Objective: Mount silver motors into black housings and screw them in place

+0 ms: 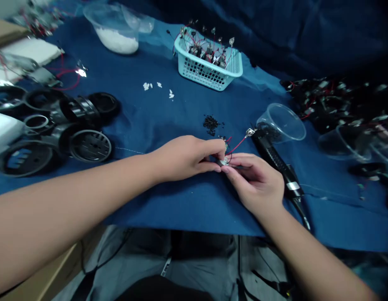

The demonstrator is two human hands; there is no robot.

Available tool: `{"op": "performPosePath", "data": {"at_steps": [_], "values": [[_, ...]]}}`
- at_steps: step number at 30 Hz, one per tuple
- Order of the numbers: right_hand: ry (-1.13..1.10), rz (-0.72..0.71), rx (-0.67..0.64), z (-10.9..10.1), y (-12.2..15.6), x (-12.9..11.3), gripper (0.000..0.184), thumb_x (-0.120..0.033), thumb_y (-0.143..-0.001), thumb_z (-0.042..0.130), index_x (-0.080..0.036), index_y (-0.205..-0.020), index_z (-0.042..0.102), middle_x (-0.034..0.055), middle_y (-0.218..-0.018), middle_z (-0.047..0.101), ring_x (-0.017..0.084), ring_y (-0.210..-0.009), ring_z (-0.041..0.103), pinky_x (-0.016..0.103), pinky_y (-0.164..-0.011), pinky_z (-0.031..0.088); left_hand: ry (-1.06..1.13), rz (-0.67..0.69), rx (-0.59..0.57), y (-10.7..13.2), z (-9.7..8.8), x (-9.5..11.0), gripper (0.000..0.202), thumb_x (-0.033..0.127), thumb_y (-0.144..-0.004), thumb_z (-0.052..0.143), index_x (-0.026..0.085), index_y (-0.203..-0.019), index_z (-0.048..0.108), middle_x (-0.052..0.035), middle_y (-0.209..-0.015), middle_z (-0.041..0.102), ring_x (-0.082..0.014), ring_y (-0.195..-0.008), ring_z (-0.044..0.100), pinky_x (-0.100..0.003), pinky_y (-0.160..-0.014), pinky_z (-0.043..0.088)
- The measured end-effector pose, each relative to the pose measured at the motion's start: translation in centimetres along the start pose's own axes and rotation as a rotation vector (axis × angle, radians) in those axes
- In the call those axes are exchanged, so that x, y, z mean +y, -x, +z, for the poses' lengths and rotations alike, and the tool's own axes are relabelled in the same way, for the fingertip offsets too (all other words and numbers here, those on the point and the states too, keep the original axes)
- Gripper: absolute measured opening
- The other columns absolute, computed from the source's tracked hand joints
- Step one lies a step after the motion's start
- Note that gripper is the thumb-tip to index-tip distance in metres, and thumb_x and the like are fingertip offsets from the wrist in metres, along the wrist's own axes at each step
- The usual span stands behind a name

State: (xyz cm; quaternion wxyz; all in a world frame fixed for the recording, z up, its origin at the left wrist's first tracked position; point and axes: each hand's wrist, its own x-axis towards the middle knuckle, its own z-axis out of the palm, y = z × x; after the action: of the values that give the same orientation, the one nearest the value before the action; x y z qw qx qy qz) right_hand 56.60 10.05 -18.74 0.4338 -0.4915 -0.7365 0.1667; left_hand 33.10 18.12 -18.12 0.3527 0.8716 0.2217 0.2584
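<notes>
Left hand (187, 158) and right hand (256, 182) meet mid-surface (168, 200); both grips narrow, pinched on small wired part (224, 160) between their fingertips; red wire (237, 145) trails up-right toward clear cup (281, 123); black tool (277, 165) lies diagonally, just beyond right hand; hands equally near.

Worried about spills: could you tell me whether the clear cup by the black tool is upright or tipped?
Tipped: the cup lies on its side on the blue cloth.

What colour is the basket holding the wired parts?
Pale turquoise; the basket shows best in the head view.
</notes>
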Motion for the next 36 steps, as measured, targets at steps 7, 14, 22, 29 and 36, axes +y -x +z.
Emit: {"op": "performPosePath", "data": {"at_steps": [7,14,22,29,36], "values": [[0.025,-0.187,0.009,0.1,-0.7,0.0,0.016,-0.019,-0.093,0.083,-0.024,-0.108,0.083,0.0056,-0.107,0.084,0.020,-0.095,0.082,0.031,-0.082,0.069,-0.059,0.056,-0.052,0.2,0.0,0.1,0.010,0.027,-0.107,0.065,0.020,-0.113,0.063,-0.0050,-0.115,0.073,-0.0167,-0.102,0.068,-0.028,-0.088,0.050],[-0.056,-0.176,0.030,0.2,-1.0,0.1,0.013,-0.017,-0.094,0.081,-0.025,-0.104,0.084,0.0040,-0.101,0.085,0.019,-0.090,0.082,0.033,-0.082,0.070,-0.160,0.085,-0.057,0.5,0.3,0.4,0.013,0.031,-0.112,0.056,0.019,-0.116,0.060,-0.0084,-0.122,0.071,-0.0194,-0.110,0.069,-0.033,-0.091,0.055],[-0.136,-0.100,0.017,0.4,-1.1,0.1,0.007,-0.019,-0.095,0.078,-0.023,-0.099,0.083,0.0059,-0.098,0.083,0.019,-0.087,0.081,0.030,-0.073,0.068,-0.090,0.039,-0.035,0.4,-0.2,1.0,0.014,0.033,-0.111,0.059,0.020,-0.116,0.062,-0.0075,-0.120,0.071,-0.0190,-0.111,0.070,-0.036,-0.095,0.058],[-0.044,-0.191,0.053,0.5,-0.9,0.1,0.006,-0.016,-0.093,0.081,-0.022,-0.097,0.080,0.0061,-0.102,0.080,0.018,-0.090,0.078,0.031,-0.080,0.068,-0.145,0.068,0.045,0.5,-0.4,1.4,0.005,0.025,-0.107,0.065,0.021,-0.109,0.067,-0.0069,-0.123,0.069,-0.0173,-0.109,0.069,-0.033,-0.094,0.059],[0.028,-0.331,0.052,0.5,-0.8,-0.3,0.019,-0.010,-0.095,0.076,-0.022,-0.110,0.077,0.0064,-0.105,0.081,0.019,-0.094,0.079,0.034,-0.083,0.070,-0.215,0.201,0.045,0.7,-0.6,1.1,0.011,0.024,-0.109,0.061,0.021,-0.115,0.069,-0.0070,-0.123,0.075,-0.0179,-0.115,0.070,-0.035,-0.101,0.060]]}}
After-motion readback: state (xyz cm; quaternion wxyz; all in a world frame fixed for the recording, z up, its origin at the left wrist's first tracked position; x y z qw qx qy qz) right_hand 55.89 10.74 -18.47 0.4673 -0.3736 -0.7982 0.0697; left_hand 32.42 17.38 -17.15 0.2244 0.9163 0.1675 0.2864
